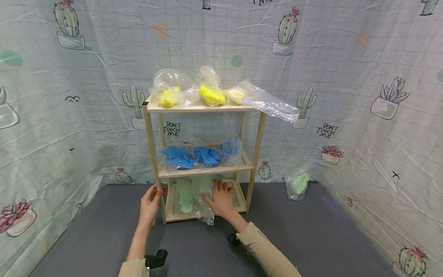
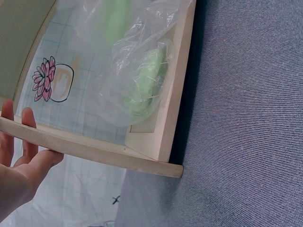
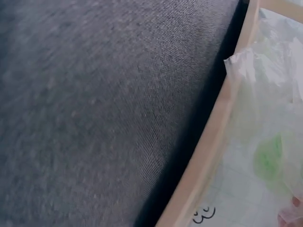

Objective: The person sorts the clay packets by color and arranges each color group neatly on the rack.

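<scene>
A three-tier wooden shelf rack stands on the dark grey table. My left hand grips its left front post, thumb on one side and fingers on the other. On the bottom tier lies a clear plastic bag with a light green lump; the left wrist view shows this green lump closely. Beside it, my right hand holds a second clear bag with pale green contents. Only fingertips of that hand show in the right wrist view, partly behind plastic.
Bagged blue things lie on the middle tier. Bagged yellow lumps sit on the top tier, one bag's long tail hanging past the right edge. Another bagged green lump is at the table's back right, near the cactus-print cloth wall.
</scene>
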`<state>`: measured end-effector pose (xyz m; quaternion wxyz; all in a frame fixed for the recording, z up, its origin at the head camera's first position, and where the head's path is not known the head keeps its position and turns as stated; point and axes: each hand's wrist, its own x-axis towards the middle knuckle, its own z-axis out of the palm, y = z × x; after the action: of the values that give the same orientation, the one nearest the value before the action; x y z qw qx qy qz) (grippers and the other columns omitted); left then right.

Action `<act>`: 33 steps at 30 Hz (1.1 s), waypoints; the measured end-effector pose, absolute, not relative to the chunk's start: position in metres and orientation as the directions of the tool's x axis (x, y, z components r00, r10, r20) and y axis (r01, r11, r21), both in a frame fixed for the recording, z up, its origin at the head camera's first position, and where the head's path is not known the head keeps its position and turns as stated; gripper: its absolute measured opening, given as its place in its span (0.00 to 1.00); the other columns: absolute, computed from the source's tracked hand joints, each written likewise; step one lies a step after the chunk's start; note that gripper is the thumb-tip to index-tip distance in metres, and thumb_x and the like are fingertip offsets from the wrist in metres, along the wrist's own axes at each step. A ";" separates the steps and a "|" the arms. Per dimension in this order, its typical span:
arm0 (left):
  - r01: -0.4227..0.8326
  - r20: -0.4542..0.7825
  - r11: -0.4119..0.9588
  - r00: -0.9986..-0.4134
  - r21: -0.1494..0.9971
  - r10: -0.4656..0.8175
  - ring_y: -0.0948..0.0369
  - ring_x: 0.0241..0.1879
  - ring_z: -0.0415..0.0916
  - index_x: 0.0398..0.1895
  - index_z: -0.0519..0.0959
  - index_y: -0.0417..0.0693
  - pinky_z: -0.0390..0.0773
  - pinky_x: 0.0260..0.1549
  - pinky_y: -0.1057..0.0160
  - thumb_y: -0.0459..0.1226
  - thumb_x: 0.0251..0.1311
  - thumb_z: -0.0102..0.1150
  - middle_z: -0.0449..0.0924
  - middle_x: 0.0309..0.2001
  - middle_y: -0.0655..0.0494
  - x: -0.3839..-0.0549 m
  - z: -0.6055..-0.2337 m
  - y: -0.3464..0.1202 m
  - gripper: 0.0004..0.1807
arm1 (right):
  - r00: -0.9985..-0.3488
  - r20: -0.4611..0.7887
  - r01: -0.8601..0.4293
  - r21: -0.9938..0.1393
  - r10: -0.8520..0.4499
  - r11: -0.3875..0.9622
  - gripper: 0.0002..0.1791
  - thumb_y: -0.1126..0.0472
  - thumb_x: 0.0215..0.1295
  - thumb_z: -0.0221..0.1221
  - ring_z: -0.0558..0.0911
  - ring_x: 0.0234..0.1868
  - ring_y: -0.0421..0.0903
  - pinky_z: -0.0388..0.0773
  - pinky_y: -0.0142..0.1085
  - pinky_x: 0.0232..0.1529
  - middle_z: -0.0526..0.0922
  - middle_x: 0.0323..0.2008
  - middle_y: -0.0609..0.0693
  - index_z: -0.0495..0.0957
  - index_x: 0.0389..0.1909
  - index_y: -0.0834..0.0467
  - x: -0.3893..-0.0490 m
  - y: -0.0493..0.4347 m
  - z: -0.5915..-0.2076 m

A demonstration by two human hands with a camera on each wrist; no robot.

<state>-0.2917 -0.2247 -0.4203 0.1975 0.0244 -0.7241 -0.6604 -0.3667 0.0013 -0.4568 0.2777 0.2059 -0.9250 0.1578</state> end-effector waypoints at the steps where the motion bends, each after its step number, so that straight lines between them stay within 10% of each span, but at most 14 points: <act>1: 0.226 0.254 0.126 -0.921 0.966 -0.295 0.69 0.37 0.73 0.57 0.67 0.40 0.66 0.30 0.64 0.44 0.65 0.44 0.75 0.30 0.78 -0.292 -0.420 -0.225 0.23 | -0.757 0.583 -0.468 -0.171 -0.293 0.867 0.34 0.37 0.62 0.46 0.70 0.49 0.59 0.64 0.53 0.41 0.68 0.52 0.62 0.64 0.56 0.61 -0.368 0.000 -0.458; 12: 0.264 0.281 0.097 -0.909 0.960 -0.308 0.73 0.33 0.73 0.51 0.72 0.47 0.63 0.21 0.70 0.43 0.63 0.47 0.77 0.30 0.77 -0.292 -0.421 -0.224 0.16 | -0.657 0.688 -0.422 0.005 -0.309 0.907 0.35 0.34 0.63 0.42 0.73 0.42 0.56 0.67 0.48 0.33 0.71 0.46 0.61 0.69 0.52 0.62 -0.376 -0.008 -0.472; 23: 0.254 0.272 0.097 -0.909 0.962 -0.315 0.70 0.34 0.74 0.46 0.72 0.60 0.62 0.21 0.70 0.43 0.63 0.47 0.77 0.31 0.76 -0.291 -0.420 -0.223 0.10 | -0.713 0.611 -0.401 0.047 -0.344 0.915 0.39 0.35 0.65 0.38 0.74 0.49 0.58 0.68 0.54 0.43 0.70 0.53 0.63 0.58 0.65 0.62 -0.372 -0.004 -0.476; 33: 0.233 0.258 0.115 -0.913 0.966 -0.317 0.70 0.33 0.73 0.55 0.69 0.41 0.62 0.22 0.70 0.43 0.64 0.46 0.75 0.30 0.79 -0.291 -0.421 -0.224 0.21 | -0.750 0.498 -0.447 0.103 -0.435 0.888 0.27 0.43 0.70 0.37 0.68 0.59 0.56 0.65 0.57 0.49 0.60 0.66 0.51 0.53 0.68 0.44 -0.369 0.000 -0.476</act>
<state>-0.2911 -0.2237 -0.4209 0.2068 0.0294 -0.7175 -0.6645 -0.3690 -0.0003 -0.4758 0.2631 0.2359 -0.9354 0.0112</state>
